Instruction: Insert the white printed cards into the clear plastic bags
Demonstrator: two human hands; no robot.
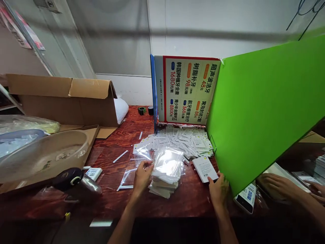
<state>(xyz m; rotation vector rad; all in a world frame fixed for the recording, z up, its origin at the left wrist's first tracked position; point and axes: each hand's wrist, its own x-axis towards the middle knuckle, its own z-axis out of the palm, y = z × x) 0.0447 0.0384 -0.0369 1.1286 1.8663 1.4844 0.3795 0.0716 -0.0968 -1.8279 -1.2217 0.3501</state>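
Note:
My left hand (143, 176) is closed, thumb and fingers pinched on the near-left edge of a clear plastic bag (169, 159). This glossy bag lies on top of a stack of flat white packs (162, 189). To the right, my right hand (218, 187) grips the lower corner of a flat white box (205, 168) with printed text, which rests on the table. Behind both hands spreads a pile of white printed cards (182, 139). Loose clear sleeves (128, 176) lie on the left of the stack.
A green panel (264, 101) rises at right, joined to a printed price board (189, 89). Beyond it are a co-worker's hands (281, 184) and a phone (246, 198). At left are a heat gun (81, 184), a plastic tub (63, 152) and a cardboard box (63, 105).

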